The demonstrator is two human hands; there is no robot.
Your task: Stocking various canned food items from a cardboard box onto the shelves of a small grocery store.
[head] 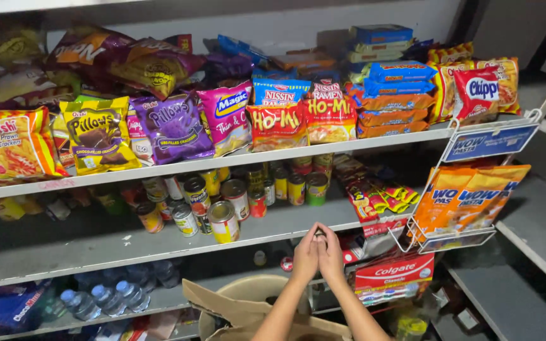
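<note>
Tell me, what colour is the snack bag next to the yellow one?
Purple snack bag, seen in the head view, beside the yellow bag.

Both forearms are cut off by the bottom edge. The left hand (305, 254) and right hand (330, 252) press together, so their palms and anything between them are hidden. The cardboard box (248, 312) runs off the bottom edge. Rear cans (266, 183) sit in shadow, too dark to tell. The bottles (105, 297) are blurred.

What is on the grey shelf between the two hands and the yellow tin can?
In the head view, only bare grey shelf separates the pressed-together left hand and right hand from the yellow tin can.
</note>
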